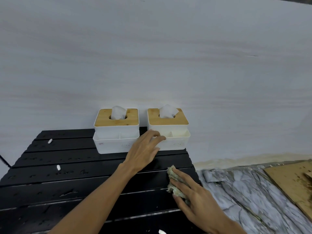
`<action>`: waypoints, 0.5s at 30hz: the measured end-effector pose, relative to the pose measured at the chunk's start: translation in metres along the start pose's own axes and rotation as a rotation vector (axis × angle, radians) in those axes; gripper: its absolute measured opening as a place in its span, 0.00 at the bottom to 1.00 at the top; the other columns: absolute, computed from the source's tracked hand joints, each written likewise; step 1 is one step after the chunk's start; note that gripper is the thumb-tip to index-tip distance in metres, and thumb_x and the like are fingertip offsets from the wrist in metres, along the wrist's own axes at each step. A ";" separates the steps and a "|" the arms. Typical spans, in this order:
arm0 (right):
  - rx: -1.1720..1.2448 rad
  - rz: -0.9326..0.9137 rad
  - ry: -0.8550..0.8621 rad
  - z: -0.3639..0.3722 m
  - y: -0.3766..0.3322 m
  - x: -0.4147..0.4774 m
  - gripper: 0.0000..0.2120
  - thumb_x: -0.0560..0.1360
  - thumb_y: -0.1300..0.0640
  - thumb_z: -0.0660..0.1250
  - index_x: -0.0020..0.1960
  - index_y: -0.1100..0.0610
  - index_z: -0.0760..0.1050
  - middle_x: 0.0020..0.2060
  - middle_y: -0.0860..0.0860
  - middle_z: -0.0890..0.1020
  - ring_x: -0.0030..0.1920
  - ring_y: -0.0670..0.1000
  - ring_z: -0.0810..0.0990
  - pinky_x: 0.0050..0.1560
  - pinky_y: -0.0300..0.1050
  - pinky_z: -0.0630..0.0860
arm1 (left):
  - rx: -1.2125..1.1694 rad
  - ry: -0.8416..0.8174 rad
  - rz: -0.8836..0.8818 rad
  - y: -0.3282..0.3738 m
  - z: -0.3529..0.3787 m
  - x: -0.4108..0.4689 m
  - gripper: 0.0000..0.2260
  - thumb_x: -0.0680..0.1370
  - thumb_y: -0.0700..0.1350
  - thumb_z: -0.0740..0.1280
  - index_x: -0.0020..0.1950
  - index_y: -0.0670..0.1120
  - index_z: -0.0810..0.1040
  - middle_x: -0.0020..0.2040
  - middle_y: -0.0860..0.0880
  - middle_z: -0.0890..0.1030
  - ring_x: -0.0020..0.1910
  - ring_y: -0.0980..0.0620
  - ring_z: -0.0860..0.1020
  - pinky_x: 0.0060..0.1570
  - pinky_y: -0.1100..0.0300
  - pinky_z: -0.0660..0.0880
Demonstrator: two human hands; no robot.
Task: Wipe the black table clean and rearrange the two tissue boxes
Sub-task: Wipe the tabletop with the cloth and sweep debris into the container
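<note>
White bamboo-lidded left tissue box and right tissue box sit at far edge of black slatted table. My left hand, fingers loose, touches right tissue box; my right hand lies flat, pressing beige rag near right edge

Two tissue boxes, one cloth
</note>
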State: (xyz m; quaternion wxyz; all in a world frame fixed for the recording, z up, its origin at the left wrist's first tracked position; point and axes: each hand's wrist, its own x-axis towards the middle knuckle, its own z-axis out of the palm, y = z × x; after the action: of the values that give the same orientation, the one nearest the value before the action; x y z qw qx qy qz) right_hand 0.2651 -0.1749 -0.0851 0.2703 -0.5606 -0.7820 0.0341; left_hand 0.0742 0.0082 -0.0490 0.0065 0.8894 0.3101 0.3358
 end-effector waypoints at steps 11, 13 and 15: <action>0.012 0.011 -0.002 0.004 0.002 0.001 0.24 0.79 0.45 0.65 0.74 0.46 0.71 0.79 0.37 0.60 0.74 0.36 0.66 0.61 0.42 0.79 | 0.135 0.122 -0.159 -0.066 -0.100 -0.079 0.18 0.75 0.50 0.71 0.64 0.48 0.76 0.60 0.48 0.77 0.60 0.49 0.75 0.61 0.51 0.73; -0.019 0.020 -0.004 0.005 0.004 0.000 0.23 0.79 0.44 0.64 0.74 0.44 0.72 0.78 0.36 0.60 0.73 0.36 0.68 0.60 0.45 0.79 | 0.155 0.098 -0.188 -0.080 -0.107 -0.090 0.18 0.75 0.51 0.69 0.64 0.49 0.76 0.59 0.48 0.77 0.60 0.48 0.74 0.62 0.50 0.72; -0.084 0.030 -0.012 0.006 0.006 -0.001 0.23 0.79 0.41 0.62 0.74 0.40 0.70 0.78 0.34 0.60 0.73 0.36 0.68 0.61 0.48 0.79 | 0.163 0.069 -0.187 -0.091 -0.108 -0.097 0.17 0.75 0.51 0.68 0.62 0.48 0.76 0.58 0.49 0.77 0.61 0.48 0.74 0.62 0.49 0.72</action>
State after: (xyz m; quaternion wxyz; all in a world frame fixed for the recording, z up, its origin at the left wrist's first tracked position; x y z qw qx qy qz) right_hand 0.2680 -0.1719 -0.0923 0.2413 -0.5829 -0.7758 0.0083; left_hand -0.0967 0.0066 -0.0424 -0.0451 0.8423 0.4178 0.3376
